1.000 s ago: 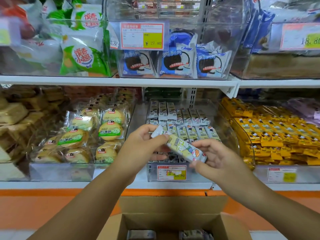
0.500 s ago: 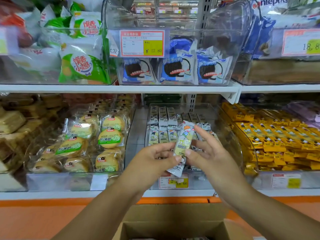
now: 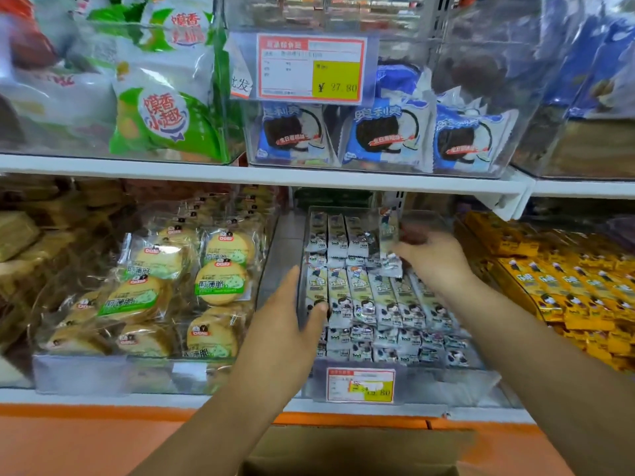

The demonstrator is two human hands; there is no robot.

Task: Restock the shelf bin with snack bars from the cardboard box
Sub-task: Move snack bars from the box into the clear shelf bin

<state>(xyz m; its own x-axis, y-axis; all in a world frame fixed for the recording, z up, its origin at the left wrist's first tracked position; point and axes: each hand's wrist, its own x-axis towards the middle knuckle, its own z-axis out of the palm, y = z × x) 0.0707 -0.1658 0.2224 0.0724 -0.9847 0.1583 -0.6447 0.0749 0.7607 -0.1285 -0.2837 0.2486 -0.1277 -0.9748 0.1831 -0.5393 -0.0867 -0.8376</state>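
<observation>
A clear shelf bin [image 3: 446,383] on the lower shelf holds rows of white and pale green snack bars [image 3: 364,297]. My right hand [image 3: 436,259] reaches into the bin's back right part and pinches one snack bar [image 3: 389,231], held upright above the rear rows. My left hand [image 3: 288,321] lies with straight fingers along the outside of the bin's left wall, its thumb over the wall on the bars' side. The cardboard box [image 3: 357,448] shows only as its top flap at the bottom edge; its inside is hidden.
Left of the bin is a bin of round green-labelled cakes [image 3: 220,280]; to the right are yellow wrapped bars [image 3: 556,283]. The upper shelf board [image 3: 275,175] hangs just above, carrying blue cookie packs [image 3: 385,135] and green bags [image 3: 165,121]. An orange ledge [image 3: 103,438] runs below.
Both hands held one bar in front of the bin. My right hand has carried it up into the bin's back right. My left hand let go and moved to the bin's left wall.
</observation>
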